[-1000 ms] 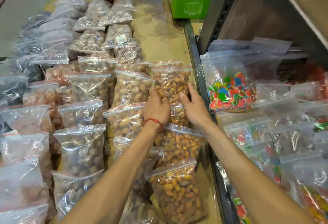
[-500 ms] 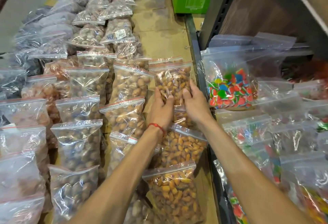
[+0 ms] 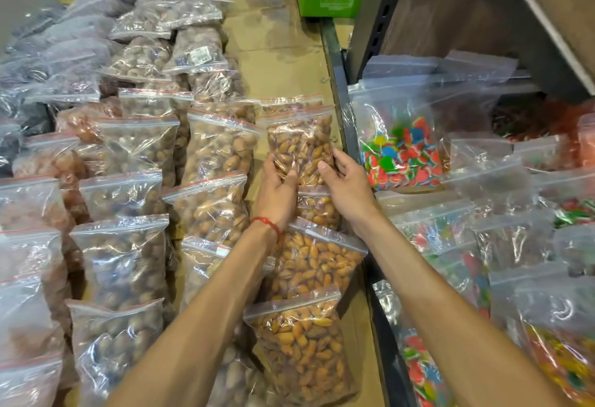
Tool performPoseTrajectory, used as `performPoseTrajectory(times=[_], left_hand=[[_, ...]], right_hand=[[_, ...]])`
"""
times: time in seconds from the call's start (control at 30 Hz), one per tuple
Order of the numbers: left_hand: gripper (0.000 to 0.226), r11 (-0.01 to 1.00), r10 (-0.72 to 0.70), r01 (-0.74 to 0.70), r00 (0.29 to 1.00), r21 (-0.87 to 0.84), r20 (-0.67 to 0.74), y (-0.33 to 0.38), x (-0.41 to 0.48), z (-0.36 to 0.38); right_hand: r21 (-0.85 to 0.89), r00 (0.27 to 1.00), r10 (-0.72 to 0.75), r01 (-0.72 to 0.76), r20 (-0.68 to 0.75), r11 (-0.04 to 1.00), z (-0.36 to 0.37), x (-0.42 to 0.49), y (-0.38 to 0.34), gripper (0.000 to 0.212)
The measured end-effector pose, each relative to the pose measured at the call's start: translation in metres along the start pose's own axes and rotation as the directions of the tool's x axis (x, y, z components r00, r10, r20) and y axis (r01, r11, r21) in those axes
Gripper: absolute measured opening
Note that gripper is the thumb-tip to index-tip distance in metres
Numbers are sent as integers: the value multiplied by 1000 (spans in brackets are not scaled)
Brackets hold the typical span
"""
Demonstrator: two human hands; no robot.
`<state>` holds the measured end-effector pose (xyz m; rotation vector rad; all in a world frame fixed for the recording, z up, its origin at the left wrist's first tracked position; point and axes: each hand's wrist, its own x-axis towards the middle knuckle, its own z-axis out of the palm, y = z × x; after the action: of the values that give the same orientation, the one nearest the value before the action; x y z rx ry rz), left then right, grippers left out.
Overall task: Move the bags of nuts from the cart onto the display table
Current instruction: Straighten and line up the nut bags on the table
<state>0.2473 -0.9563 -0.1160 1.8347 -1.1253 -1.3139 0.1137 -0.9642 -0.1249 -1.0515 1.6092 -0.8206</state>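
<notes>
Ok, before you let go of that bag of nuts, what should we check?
1. Grip: left hand and right hand both hold the bag of nuts by its lower part: ok.
2. Zip seal along its top shut: cannot tell.
3. Lined up with the next bag below in the same column: ok.
4. Bag fully resting on the table: cannot tell.
5. Bag inside the black rail at the table's right side: ok, but close.
</notes>
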Motion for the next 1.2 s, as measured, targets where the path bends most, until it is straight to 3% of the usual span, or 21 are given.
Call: performPoseTrajectory(times=[0.17, 0.37, 0.6, 0.73, 0.87, 0.93, 1.07, 1.2], left_hand=[[53, 996, -6, 7, 1000, -88, 10, -4, 0, -12], [71, 996, 79, -76, 993, -42, 82, -14, -55, -26], [65, 893, 401, -412, 911, 183, 96, -37, -134, -42], [60, 803, 501, -516, 855, 298, 133, -73, -179, -39], [60, 837, 480, -471, 876, 279, 39, -109, -203, -32], [60, 863, 465, -442, 884, 245, -44, -115, -213, -28], [60, 914, 401, -370, 884, 164, -241, -121, -224, -25], [67, 969, 243, -226, 943, 99, -226, -138, -222, -25]], right_hand=[[-32, 999, 26, -24, 42, 999, -6, -19, -17, 60], [-61, 999, -25, 27, 36, 998, -36, -84, -13, 49], [72, 993, 15, -6, -114, 997, -28, -157, 31, 52], [142, 998, 37, -31, -43, 989, -21, -185, 53, 70], [127, 997, 48, -55, 62, 990, -8, -204, 75, 113], [153, 992, 41, -60, 120, 986, -7, -203, 94, 121], [130, 988, 66, -84, 138, 988, -5, -212, 85, 101], [93, 991, 101, -109, 87, 990, -1, -222, 75, 79]])
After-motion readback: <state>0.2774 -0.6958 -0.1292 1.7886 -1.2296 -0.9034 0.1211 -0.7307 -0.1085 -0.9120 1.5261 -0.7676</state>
